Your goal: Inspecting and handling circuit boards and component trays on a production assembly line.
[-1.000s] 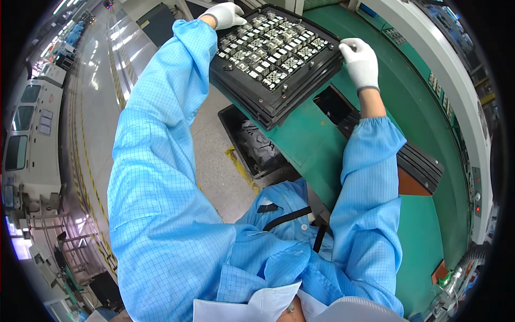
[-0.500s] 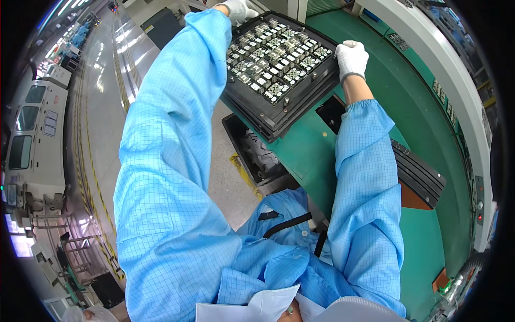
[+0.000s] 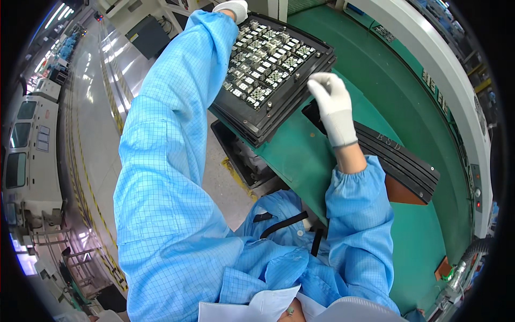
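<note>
A stack of square black tray-like plates [image 3: 257, 119] rests on the green bench at the far end. Its top recess holds rows of small silver and white electronic parts [image 3: 268, 59]. My left hand [image 3: 234, 9], in a white glove, is at the far left corner of the stack; its fingers are mostly hidden. Off the stack's right edge, my gloved right hand [image 3: 333, 110] hovers over the bench with its fingers curled toward the thumb. Whatever may be pinched there is too small to make out. A flat dark object [image 3: 313, 116] lies beside this hand, partly covered.
A black ribbed block [image 3: 399, 161] with a brown base lies right of my right forearm on the green bench [image 3: 292, 155]. Under the bench's left edge sits a dark bin [image 3: 233, 153]. A pale curved machine frame [image 3: 456, 80] borders the right side.
My right hand has let go of the stack's right corner and drawn back toward me, its fingers now curled. My left hand stays by the far left corner. The whole view has shifted slightly.
</note>
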### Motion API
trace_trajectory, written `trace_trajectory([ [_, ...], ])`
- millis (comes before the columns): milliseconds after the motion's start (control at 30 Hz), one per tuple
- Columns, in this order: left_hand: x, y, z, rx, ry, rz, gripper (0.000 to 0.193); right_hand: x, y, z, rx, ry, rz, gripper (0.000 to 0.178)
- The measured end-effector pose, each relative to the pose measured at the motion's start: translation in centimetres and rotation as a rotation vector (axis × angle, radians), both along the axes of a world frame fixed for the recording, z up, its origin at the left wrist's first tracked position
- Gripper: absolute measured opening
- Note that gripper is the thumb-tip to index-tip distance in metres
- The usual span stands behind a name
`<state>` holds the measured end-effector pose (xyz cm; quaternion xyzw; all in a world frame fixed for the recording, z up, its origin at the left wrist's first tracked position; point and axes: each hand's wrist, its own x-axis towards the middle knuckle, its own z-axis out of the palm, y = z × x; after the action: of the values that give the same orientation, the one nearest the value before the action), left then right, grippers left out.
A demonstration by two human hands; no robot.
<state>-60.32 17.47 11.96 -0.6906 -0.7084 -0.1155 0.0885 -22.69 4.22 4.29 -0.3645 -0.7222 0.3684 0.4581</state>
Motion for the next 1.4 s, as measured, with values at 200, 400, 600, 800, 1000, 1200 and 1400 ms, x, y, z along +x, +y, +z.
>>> trace_trajectory([
  [200, 4.2, 0.0, 2.9, -0.121, -0.12, -0.401, 0.039, 0.5, -2.6, -1.8, 0.282, -0.017, 0.015, 0.011],
  [400, 6.8, -0.4, 3.9, -0.238, -0.064, -0.495, 0.041, 0.4, -3.4, -3.5, 0.133, 0.018, 0.061, 0.013],
  [600, 6.7, 0.1, 3.6, -0.067, 0.188, -0.604, 0.032, 0.7, -3.2, -4.0, 0.112, -0.061, 0.108, 0.013],
  [800, 8.0, -0.8, 2.6, -0.058, 0.216, -0.53, 0.028, 0.7, -3.6, -4.0, 0.168, -0.122, 0.125, 0.014],
  [1000, 7.9, -5.8, 4.7, -0.137, -0.105, -0.315, 0.023, 0.7, -3.4, -4.4, 0.196, -0.09, 0.13, 0.014],
  [1200, 10.0, -16.6, 7.3, -0.272, -0.353, -0.143, 0.03, 0.5, -3.1, -4.9, 0.171, -0.069, 0.15, 0.014],
  [1400, 12.5, -24.4, 6.4, -0.229, -0.253, -0.291, 0.025, 0.5, -3.0, -4.9, 0.089, -0.07, 0.166, 0.013],
])
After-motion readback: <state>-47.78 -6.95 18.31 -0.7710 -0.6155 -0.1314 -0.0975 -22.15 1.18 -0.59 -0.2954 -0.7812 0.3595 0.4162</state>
